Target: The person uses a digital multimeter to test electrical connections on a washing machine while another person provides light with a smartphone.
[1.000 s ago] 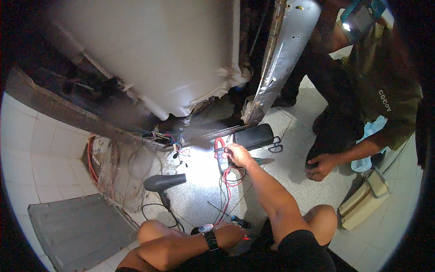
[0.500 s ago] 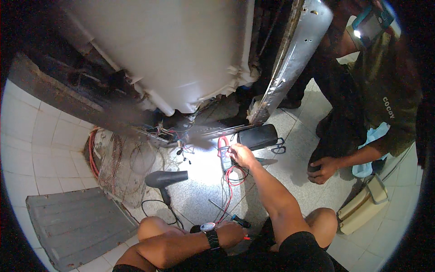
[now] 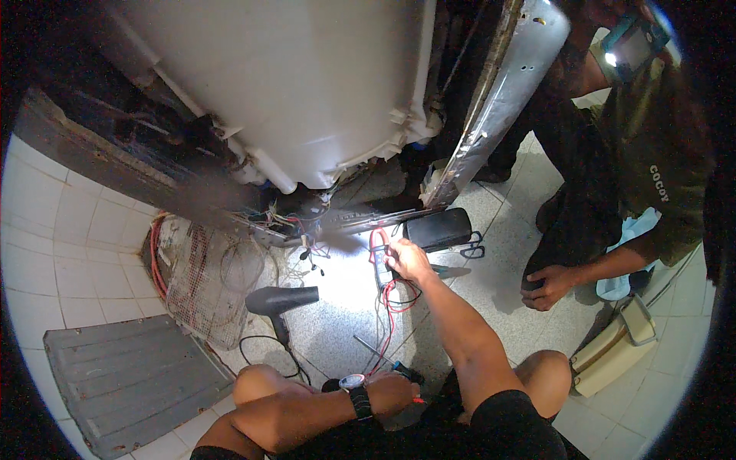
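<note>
My right hand (image 3: 410, 261) reaches forward to a red and grey clamp meter (image 3: 380, 264) on the floor, its fingers closed on the meter's right side. Red and black test leads (image 3: 396, 297) loop from the meter back towards my lap. My left hand (image 3: 392, 395), below a wristwatch, is curled low in front of me; a red test probe (image 3: 418, 399) shows at its fingers, which are partly hidden. Beside that hand lies a screwdriver (image 3: 373, 348) with a blue and black handle. A dark hair dryer (image 3: 280, 301) rests on the floor to the left.
Ahead stands an opened appliance with a large white tub (image 3: 307, 84), loose wires (image 3: 295, 224) and a metal frame edge (image 3: 491, 107). A black case (image 3: 438, 230) lies beyond my right hand. A person (image 3: 644, 138) crouches at right near a beige case (image 3: 617, 345). A grey panel (image 3: 134, 376) lies left.
My right hand stays at the clamp meter, its fingers shifted slightly. The view has moved a little; the other things lie as before.
</note>
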`<state>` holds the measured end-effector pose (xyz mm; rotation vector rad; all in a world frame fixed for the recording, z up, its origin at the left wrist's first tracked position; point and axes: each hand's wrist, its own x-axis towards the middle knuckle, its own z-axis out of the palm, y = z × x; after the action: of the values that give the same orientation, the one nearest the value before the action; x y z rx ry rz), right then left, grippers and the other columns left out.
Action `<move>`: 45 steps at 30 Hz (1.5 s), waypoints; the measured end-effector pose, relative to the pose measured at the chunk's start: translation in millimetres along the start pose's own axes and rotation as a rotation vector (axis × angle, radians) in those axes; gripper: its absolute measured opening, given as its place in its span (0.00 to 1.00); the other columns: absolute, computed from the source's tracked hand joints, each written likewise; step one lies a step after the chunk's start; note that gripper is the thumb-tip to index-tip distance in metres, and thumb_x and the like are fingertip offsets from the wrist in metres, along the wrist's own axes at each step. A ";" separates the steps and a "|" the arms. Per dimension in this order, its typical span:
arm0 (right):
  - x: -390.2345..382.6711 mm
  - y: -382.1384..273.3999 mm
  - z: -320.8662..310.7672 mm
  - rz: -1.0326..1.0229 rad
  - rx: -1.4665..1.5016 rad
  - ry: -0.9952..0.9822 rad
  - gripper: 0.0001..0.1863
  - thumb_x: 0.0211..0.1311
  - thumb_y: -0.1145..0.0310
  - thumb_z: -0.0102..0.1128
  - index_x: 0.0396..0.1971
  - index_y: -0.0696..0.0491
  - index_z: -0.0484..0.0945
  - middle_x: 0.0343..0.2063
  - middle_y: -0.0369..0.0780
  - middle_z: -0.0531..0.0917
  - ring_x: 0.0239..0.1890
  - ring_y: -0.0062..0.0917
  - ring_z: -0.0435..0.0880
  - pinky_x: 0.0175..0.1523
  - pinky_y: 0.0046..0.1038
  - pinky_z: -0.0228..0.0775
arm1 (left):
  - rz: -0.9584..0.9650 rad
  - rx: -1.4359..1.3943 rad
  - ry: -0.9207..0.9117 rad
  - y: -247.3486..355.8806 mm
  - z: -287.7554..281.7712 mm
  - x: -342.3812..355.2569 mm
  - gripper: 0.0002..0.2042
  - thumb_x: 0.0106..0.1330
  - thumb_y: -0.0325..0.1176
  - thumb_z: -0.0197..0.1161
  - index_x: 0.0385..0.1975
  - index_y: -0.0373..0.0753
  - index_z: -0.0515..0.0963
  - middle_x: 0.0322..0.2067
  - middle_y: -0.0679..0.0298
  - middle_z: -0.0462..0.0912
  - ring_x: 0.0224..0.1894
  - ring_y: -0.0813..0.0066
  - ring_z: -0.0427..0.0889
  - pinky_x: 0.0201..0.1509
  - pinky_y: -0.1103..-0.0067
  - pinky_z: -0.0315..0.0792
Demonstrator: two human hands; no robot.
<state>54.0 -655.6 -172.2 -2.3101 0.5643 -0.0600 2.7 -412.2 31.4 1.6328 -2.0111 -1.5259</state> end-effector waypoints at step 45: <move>3.6 5.2 -66.8 0.076 -0.046 -0.217 0.09 0.58 0.64 0.62 0.34 0.54 0.79 0.33 0.46 0.83 0.39 0.41 0.83 0.46 0.39 0.74 | 0.072 0.051 0.111 14.8 3.3 -2.7 0.09 0.59 0.30 0.57 0.36 0.33 0.76 0.23 0.47 0.82 0.29 0.47 0.85 0.31 0.56 0.76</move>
<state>41.5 -704.4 -127.9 -2.2996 0.5457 0.2393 -8.0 -409.6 42.1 1.6061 -2.0424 -1.3402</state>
